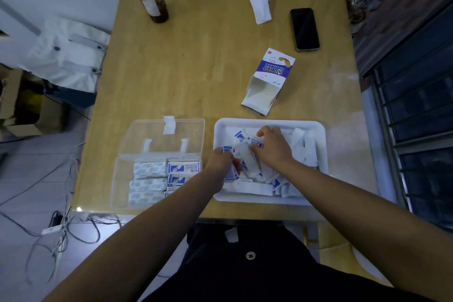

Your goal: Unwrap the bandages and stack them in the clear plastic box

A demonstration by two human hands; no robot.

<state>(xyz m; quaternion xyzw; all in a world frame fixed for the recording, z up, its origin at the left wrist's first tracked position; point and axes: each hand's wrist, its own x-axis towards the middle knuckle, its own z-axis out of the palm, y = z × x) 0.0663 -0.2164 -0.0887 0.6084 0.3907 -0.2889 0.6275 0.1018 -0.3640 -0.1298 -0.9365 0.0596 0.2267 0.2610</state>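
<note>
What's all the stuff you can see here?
table: one, light wood, under everything
clear plastic box: one, see-through, open, near left
stacked bandages: several piles, blue-white, in the box
white tray: one, white, right of the box
loose bandages: many, white-blue, heaped in tray
carton: one, white and purple, opened, beyond the tray
phone: one, black, far right
tissue: one, white, crumpled, far edge
cup: one, clear, dark drink, red straw, far left
cables: several, grey, floor at left
left hand: one, tray's left edge, grips loose bandages
right hand: one, over tray's middle, fingers curled
</note>
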